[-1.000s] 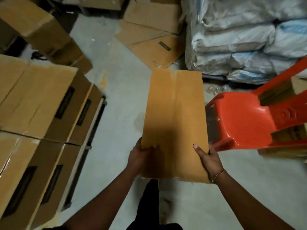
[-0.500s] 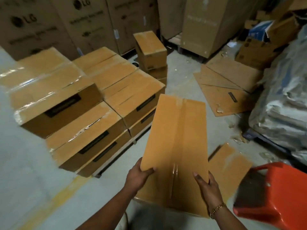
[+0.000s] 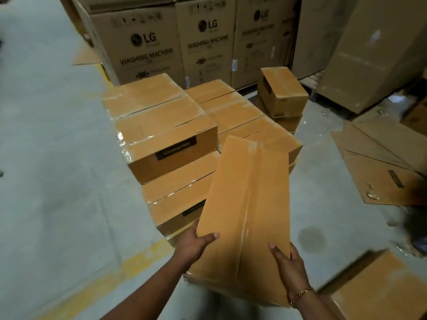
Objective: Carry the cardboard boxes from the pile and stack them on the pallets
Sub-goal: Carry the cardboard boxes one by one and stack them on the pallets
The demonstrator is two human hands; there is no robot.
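I hold a long taped cardboard box [image 3: 245, 204] in front of me, its far end pointing at the stack. My left hand [image 3: 194, 244] grips its near left edge and my right hand [image 3: 288, 262] grips its near right edge. Straight ahead stands the stack of similar boxes [image 3: 161, 125], several wide and at least two layers high, the far left part one box higher. The pallet under the stack is hidden. The carried box overlaps the stack's near right corner in view.
Tall washing machine cartons [image 3: 150, 42] wall off the back. A small box [image 3: 283, 91] sits on another box right of the stack. Flattened cardboard [image 3: 379, 162] lies on the floor at right. Another box [image 3: 379, 289] is by my right arm. A yellow floor line [image 3: 129, 266] runs at left.
My view swung left, from the orange chair and sacks round to the stack. The box stays in both hands, and the stack is now closer and straight ahead.
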